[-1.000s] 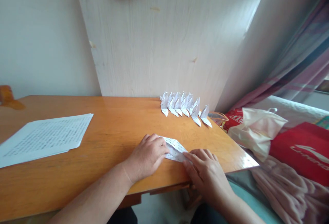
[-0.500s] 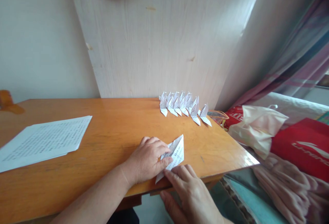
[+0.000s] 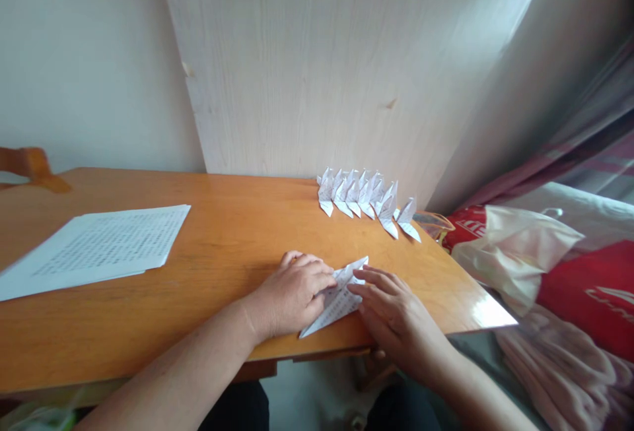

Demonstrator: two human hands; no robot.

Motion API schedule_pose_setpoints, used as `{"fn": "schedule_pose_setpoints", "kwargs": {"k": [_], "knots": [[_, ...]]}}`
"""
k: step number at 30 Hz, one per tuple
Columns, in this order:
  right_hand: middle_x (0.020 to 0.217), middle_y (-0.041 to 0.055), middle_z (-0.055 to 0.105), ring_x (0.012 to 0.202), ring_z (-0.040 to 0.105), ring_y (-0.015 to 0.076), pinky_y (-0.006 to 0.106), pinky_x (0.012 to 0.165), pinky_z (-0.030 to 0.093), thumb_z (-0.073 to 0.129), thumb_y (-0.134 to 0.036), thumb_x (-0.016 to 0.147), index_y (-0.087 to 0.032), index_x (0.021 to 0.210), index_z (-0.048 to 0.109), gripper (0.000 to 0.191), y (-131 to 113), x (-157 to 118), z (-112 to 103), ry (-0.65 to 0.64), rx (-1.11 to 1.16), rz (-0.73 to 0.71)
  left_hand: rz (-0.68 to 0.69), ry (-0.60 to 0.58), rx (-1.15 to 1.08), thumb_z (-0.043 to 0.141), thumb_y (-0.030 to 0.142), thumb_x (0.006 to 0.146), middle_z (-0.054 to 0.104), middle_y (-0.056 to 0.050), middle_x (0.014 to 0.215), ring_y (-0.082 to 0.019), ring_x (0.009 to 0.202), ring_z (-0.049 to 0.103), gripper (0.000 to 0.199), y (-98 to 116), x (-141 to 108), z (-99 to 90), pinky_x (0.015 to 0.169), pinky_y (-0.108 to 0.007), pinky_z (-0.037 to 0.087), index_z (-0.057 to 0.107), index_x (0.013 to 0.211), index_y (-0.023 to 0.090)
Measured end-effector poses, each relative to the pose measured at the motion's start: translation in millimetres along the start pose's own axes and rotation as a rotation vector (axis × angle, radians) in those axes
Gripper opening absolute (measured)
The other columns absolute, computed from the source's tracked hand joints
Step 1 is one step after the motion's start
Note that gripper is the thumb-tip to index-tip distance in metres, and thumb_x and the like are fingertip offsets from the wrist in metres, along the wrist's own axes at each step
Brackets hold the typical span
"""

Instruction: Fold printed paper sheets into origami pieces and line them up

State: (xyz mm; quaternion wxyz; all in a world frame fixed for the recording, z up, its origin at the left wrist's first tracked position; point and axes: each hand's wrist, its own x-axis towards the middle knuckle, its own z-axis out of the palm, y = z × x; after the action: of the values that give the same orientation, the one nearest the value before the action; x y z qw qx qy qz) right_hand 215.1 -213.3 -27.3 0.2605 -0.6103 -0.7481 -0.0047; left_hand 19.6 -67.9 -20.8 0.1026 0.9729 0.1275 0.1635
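Observation:
A piece of printed paper folded into a long diamond (image 3: 341, 305) lies near the table's front edge, pointed at both ends. My left hand (image 3: 297, 289) rests on its left side, with curled fingers and thumb holding it against the tabletop. From the right, my right hand (image 3: 393, 309) touches the paper near its upper point; its fingers are stretched out and slightly apart. Part of the paper is hidden under both hands. Beyond them stand several folded paper figures (image 3: 387, 210) with upright points, set close together in rows.
A stack of printed sheets (image 3: 109, 239) lies at the left of the wooden table (image 3: 238, 220). Past the table's right edge are a cream bag (image 3: 515, 246), a red bag (image 3: 579, 292) and a pinkish cloth (image 3: 559, 358). A pale board stands behind the table.
My right hand has moved up from the paper's lower end to its upper right side. The paper has turned slightly clockwise. My left hand stays on it, and the camera view has tilted down.

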Motion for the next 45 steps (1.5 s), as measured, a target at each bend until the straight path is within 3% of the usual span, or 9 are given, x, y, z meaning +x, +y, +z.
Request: {"fn": "schedule_pose_setpoints", "kwargs": {"k": [5, 9, 15, 19, 22, 30, 35, 41, 45], "knots": [[0.138, 0.007, 0.06, 0.123, 0.055, 0.0269, 0.047, 0.101, 0.042, 0.05, -0.023, 0.097, -0.027, 0.13, 0.062, 0.036, 5, 3, 5, -0.118, -0.116, 0.032, 0.007, -0.009, -0.001, 0.053, 0.033, 0.096, 0.065, -0.003, 0.12, -0.024, 0.116, 0.053, 0.025, 3, 0, -2.7, 0.102, -0.042, 0.034, 0.067, 0.116, 0.029], [0.136, 0.0073, 0.062, 0.118, 0.057, 0.029, 0.048, 0.096, 0.043, 0.051, -0.026, 0.097, -0.028, 0.133, 0.06, 0.037, -7, 4, 12, -0.093, -0.176, 0.097, -0.01, -0.015, 0.011, 0.068, 0.051, 0.083, 0.066, -0.006, 0.111, -0.027, 0.109, 0.054, 0.039, 7, 0, -5.3, 0.098, -0.043, 0.036, 0.067, 0.112, 0.025], [0.126, 0.0079, 0.066, 0.104, 0.06, 0.0293, 0.045, 0.088, 0.045, 0.053, -0.032, 0.096, -0.027, 0.129, 0.062, 0.034, -26, 8, 18, -0.06, -0.168, 0.159, -0.019, 0.016, 0.047, 0.066, 0.031, 0.084, 0.066, -0.005, 0.105, -0.026, 0.105, 0.054, 0.024, 2, -2, -3.4, 0.096, -0.043, 0.034, 0.067, 0.108, 0.026], [0.117, 0.0089, 0.069, 0.099, 0.06, 0.0274, 0.043, 0.086, 0.045, 0.051, -0.026, 0.096, -0.024, 0.128, 0.062, 0.034, -19, 11, 12, -0.048, -0.14, 0.163, -0.029, 0.007, 0.054, 0.063, 0.021, 0.083, 0.067, -0.004, 0.099, -0.025, 0.103, 0.055, 0.022, -2, -3, -5.4, 0.094, -0.042, 0.035, 0.068, 0.104, 0.026], [0.121, 0.0111, 0.067, 0.104, 0.058, 0.0288, 0.045, 0.089, 0.045, 0.051, -0.022, 0.094, -0.021, 0.126, 0.063, 0.034, -10, 17, 7, -0.016, -0.168, 0.145, -0.02, -0.014, 0.048, 0.06, 0.018, 0.083, 0.067, -0.004, 0.096, -0.025, 0.1, 0.056, 0.02, -3, -3, -7.3, 0.093, -0.042, 0.035, 0.068, 0.099, 0.025], [0.113, 0.0064, 0.068, 0.102, 0.059, 0.0237, 0.041, 0.092, 0.046, 0.05, -0.011, 0.09, -0.023, 0.117, 0.067, 0.033, -3, 34, 6, -0.199, -0.031, -0.001, -0.022, -0.01, 0.035, 0.061, 0.018, 0.08, 0.067, -0.004, 0.096, -0.024, 0.098, 0.057, 0.021, -2, -2, -6.6, 0.094, -0.041, 0.035, 0.067, 0.099, 0.024], [0.117, 0.0045, 0.068, 0.104, 0.06, 0.022, 0.039, 0.094, 0.046, 0.052, -0.008, 0.086, -0.024, 0.118, 0.065, 0.037, -1, 32, 4, -0.19, 0.027, 0.001, -0.025, 0.01, 0.025, 0.062, 0.022, 0.081, 0.066, -0.004, 0.095, -0.023, 0.095, 0.059, 0.021, -1, -1, -7.8, 0.096, -0.042, 0.033, 0.065, 0.102, 0.023], [0.104, 0.0057, 0.07, 0.096, 0.062, 0.0216, 0.037, 0.088, 0.049, 0.058, -0.011, 0.084, -0.02, 0.113, 0.063, 0.03, 2, 31, 6, -0.153, 0.043, 0.079, -0.014, 0.008, 0.028, 0.059, 0.022, 0.087, 0.065, -0.002, 0.088, -0.02, 0.09, 0.058, 0.006, -3, -2, -7.0, 0.095, -0.04, 0.032, 0.063, 0.091, 0.022], [0.109, 0.0051, 0.07, 0.099, 0.062, 0.0213, 0.037, 0.09, 0.049, 0.058, -0.015, 0.089, -0.023, 0.113, 0.065, 0.026, 3, 31, 6, -0.158, 0.045, 0.027, -0.03, 0.013, 0.044, 0.057, 0.024, 0.091, 0.064, -0.002, 0.087, -0.02, 0.089, 0.058, 0.006, -3, -3, -6.4, 0.096, -0.04, 0.031, 0.062, 0.089, 0.022]]}}
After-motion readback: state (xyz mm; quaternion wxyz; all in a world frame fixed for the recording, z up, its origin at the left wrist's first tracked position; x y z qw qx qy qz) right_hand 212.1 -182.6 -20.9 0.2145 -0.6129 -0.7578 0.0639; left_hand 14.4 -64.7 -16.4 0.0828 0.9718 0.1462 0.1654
